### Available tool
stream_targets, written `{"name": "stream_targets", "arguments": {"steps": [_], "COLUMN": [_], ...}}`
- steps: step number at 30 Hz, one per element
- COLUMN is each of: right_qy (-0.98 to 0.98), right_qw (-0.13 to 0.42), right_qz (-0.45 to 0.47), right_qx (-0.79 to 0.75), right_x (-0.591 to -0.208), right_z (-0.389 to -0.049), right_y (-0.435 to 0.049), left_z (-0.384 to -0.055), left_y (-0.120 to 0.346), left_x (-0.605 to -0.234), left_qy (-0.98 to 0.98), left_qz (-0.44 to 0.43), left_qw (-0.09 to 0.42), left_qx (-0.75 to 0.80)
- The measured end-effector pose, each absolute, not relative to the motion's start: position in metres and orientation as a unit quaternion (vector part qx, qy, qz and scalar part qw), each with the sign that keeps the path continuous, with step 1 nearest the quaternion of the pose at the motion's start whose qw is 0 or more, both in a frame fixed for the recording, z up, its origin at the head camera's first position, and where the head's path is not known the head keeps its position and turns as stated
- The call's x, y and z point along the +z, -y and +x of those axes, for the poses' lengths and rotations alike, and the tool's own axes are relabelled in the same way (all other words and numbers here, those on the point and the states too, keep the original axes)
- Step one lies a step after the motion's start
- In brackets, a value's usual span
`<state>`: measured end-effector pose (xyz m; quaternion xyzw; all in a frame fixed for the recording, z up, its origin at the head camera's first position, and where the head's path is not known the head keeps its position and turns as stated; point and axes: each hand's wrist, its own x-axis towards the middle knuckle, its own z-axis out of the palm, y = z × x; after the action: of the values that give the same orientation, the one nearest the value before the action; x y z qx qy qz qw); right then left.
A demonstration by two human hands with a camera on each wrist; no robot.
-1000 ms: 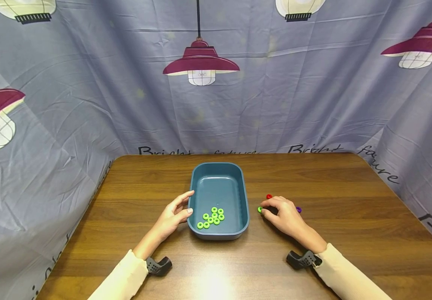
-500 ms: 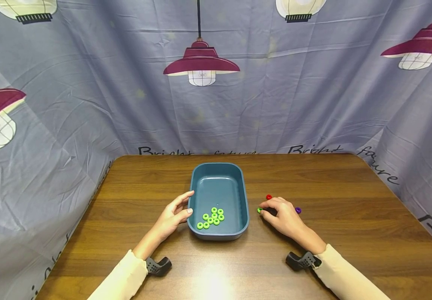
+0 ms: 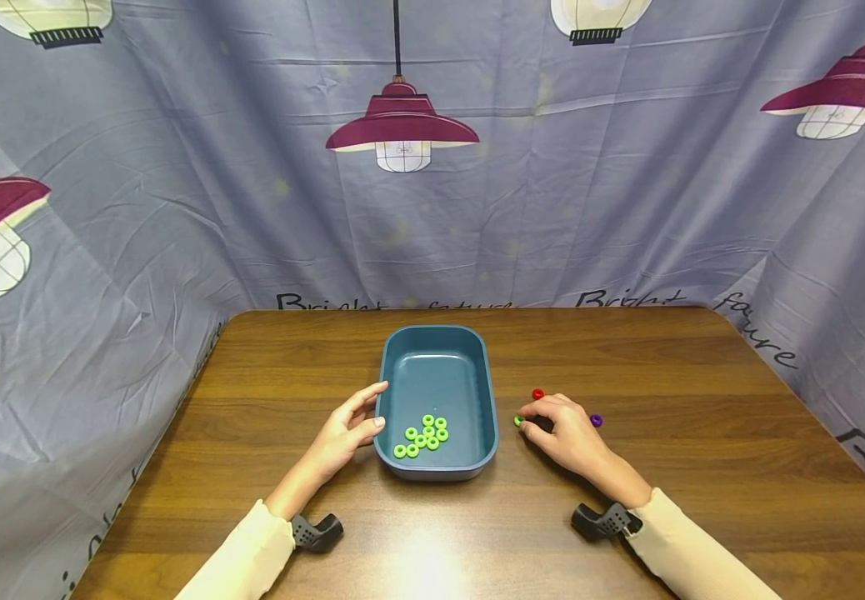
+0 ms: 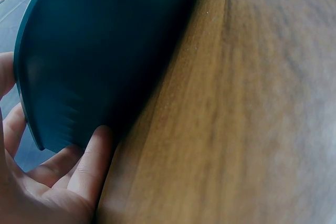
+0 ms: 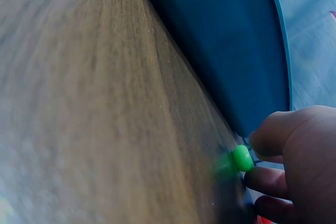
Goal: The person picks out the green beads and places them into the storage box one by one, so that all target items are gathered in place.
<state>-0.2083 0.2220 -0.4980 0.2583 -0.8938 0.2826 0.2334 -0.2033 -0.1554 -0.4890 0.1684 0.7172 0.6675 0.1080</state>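
Observation:
A blue-green rectangular tray [image 3: 433, 477] stands on the wooden table, with several green ring-shaped beads [image 3: 421, 440] in its near part. Against the tray's left side rests my left hand [image 3: 345, 427], its fingers extended and touching the outer wall and rim, as the left wrist view also shows. To the right of the tray my right hand [image 3: 569, 432] is low at the tabletop. Its thumb and index finger pinch a green bead [image 5: 242, 158], which is still down at the table surface. Close by lie a red bead [image 3: 537, 394] and a purple bead [image 3: 596, 421].
The brown wooden table [image 3: 665, 367] extends to both sides of the tray. A grey-blue curtain [image 3: 590, 217] printed with lamps hangs behind and beside it. Black wrist-worn devices sit on both forearms, the right one [image 3: 601, 521] just above the table.
The right fingers have closed in slightly around the green bead and shifted a touch, showing more of the purple bead. The left hand and the tray stay where they were.

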Motion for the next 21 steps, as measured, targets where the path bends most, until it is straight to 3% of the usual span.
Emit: {"name": "stream_targets", "arguments": {"steps": [21], "right_qy": [0.893], "right_qw": [0.237], "right_qz": [0.265], "right_qx": [0.278], "right_x": [-0.4984], "right_z": [-0.2085], "right_y": [-0.2223], "left_z": [-0.2034], "left_y": [0.155], "left_x": [-0.4887], "left_qy": [-0.713], "left_qz": [0.171], "left_qw": [0.11], "left_qx": [0.671]}}
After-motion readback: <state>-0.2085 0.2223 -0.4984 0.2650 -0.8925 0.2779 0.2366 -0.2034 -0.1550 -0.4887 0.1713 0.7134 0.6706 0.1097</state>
